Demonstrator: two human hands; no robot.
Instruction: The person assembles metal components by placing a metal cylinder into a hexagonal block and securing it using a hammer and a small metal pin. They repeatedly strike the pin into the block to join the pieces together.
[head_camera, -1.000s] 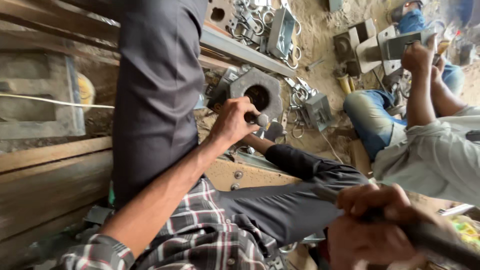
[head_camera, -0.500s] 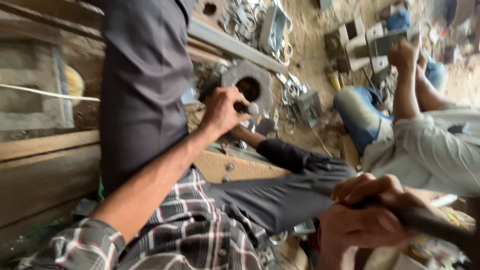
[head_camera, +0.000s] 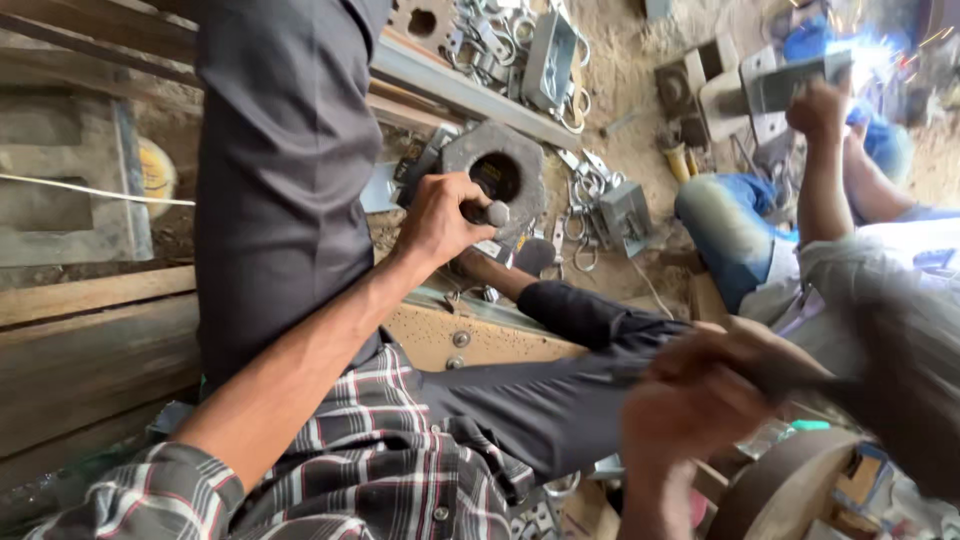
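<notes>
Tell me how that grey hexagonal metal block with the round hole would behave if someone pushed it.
The grey hexagonal metal block looks thick-walled and solid, so it is probably heavy for its size and stiff. Its flat sides suggest it would slide or stay put rather than roll. The left hand grips a short grey metal rod right in front of it, which probably steadies it.

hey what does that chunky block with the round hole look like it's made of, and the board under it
The block with the round hole looks like cast or forged metal: dull grey, rough and unpainted. The short rod gripped in the left hand also looks metal, with a smooth pale end. The board seems to be tan wood with bolt heads, though it could be painted.
</notes>
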